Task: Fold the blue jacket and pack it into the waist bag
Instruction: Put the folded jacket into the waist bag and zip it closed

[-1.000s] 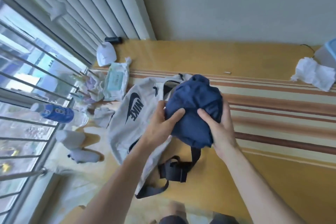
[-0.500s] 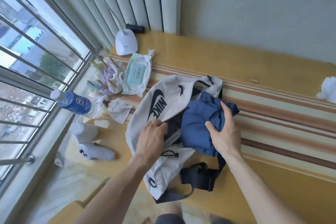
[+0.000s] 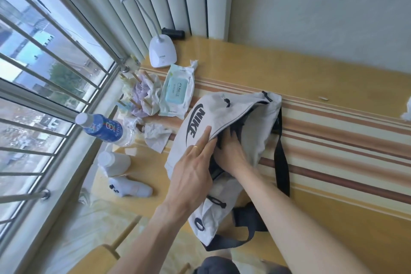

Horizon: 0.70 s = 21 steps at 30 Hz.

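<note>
Waist bag: a light grey bag (image 3: pixel 222 122) with a dark NIKE logo lay on the striped yellow desk (image 3: pixel 333 140), its main opening gaping toward the right.
Blue jacket: only a dark sliver (image 3: pixel 239 125) showed inside the opening; the rest was hidden by the bag's cloth and the right hand.
Left hand: the hand (image 3: pixel 193 169) lay flat on the logo side, fingers spread, with a ring on one finger; its grip was loose, closed on nothing, pressing the upper flap by the opening's edge.
Right hand: the hand (image 3: pixel 231 151) was pushed into the opening, fingers buried inside; I cannot tell how its grip stood.
Strap: a black strap (image 3: pixel 281 162) ran down the bag's right side to a buckle near the person.
Left of bag: wet wipes pack (image 3: pixel 176 91), crumpled tissues (image 3: pixel 155 137), a blue-labelled bottle (image 3: pixel 104 128), and a white lamp (image 3: pixel 162 51) farther off.
</note>
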{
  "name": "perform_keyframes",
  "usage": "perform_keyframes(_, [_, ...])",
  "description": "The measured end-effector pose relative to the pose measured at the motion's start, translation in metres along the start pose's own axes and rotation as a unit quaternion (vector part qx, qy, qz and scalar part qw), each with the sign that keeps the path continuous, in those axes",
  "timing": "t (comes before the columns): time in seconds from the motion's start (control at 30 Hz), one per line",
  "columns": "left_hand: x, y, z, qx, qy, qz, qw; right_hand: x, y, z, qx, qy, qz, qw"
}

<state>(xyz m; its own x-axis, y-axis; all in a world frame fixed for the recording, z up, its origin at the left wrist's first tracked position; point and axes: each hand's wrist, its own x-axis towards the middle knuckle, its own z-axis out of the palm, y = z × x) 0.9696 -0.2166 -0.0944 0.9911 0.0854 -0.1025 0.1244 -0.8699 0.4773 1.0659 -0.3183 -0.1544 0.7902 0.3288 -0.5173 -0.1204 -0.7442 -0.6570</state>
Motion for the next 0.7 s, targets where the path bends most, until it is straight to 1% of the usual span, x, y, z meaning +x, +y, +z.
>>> perform_keyframes(0.07, [-0.003,-0.013,0.013,0.018,-0.04,0.024,0.999,-0.014,0.02,-0.007,-0.12,0.038,-0.059,0.99])
perform_keyframes(0.1, [-0.005,-0.018,0.022,0.026,-0.06,0.036,0.997,-0.02,0.034,-0.011,-0.188,0.054,-0.087,0.977])
perform_keyframes(0.17, [-0.009,-0.023,0.042,0.044,-0.114,0.053,0.991,-0.031,0.063,-0.02,-0.314,0.056,-0.122,0.94])
perform_keyframes(0.2, [-0.012,-0.023,0.049,0.038,-0.141,0.06,0.987,-0.036,0.074,-0.026,-0.344,0.044,-0.128,0.929])
perform_keyframes(0.23, [-0.016,-0.022,0.052,0.013,-0.155,0.061,0.986,-0.04,0.082,-0.032,-0.347,0.032,-0.129,0.928])
perform_keyframes(0.27, [-0.021,-0.019,0.051,-0.034,-0.15,0.044,0.987,-0.044,0.085,-0.037,-0.323,0.032,-0.133,0.936])
perform_keyframes(0.3, [-0.027,-0.016,0.048,-0.087,-0.125,0.014,0.988,-0.048,0.082,-0.042,-0.285,0.043,-0.144,0.947])
perform_keyframes(0.33, [-0.034,-0.015,0.044,-0.132,-0.083,-0.017,0.988,-0.054,0.074,-0.045,-0.251,0.057,-0.161,0.953])
perform_keyframes(0.37, [-0.043,-0.014,0.04,-0.16,-0.036,-0.048,0.985,-0.063,0.062,-0.046,-0.231,0.053,-0.179,0.955])
perform_keyframes(0.4, [-0.052,-0.013,0.037,-0.174,0.008,-0.081,0.981,-0.073,0.05,-0.043,-0.225,0.024,-0.19,0.955])
perform_keyframes(0.43, [-0.06,-0.014,0.036,-0.187,0.035,-0.115,0.975,-0.082,0.038,-0.037,-0.228,-0.014,-0.2,0.953])
perform_keyframes(0.47, [-0.067,-0.016,0.036,-0.198,0.042,-0.147,0.968,-0.091,0.027,-0.027,-0.248,-0.037,-0.212,0.945])
perform_keyframes(0.53, [-0.073,-0.018,0.036,-0.217,0.031,-0.193,0.957,-0.101,0.015,-0.002,-0.327,-0.032,-0.233,0.915])
perform_keyframes(0.57, [-0.075,-0.018,0.035,-0.226,0.019,-0.207,0.952,-0.102,0.014,0.01,-0.353,-0.031,-0.237,0.905])
perform_keyframes(0.6, [-0.077,-0.018,0.033,-0.236,0.01,-0.212,0.948,-0.102,0.014,0.02,-0.375,-0.048,-0.225,0.898])
perform_keyframes(0.63, [-0.079,-0.018,0.031,-0.238,0.004,-0.208,0.949,-0.103,0.012,0.026,-0.385,-0.054,-0.213,0.896])
perform_keyframes(0.7, [-0.085,-0.018,0.03,-0.208,-0.005,-0.175,0.962,-0.106,0.011,0.027,-0.345,-0.058,-0.201,0.915])
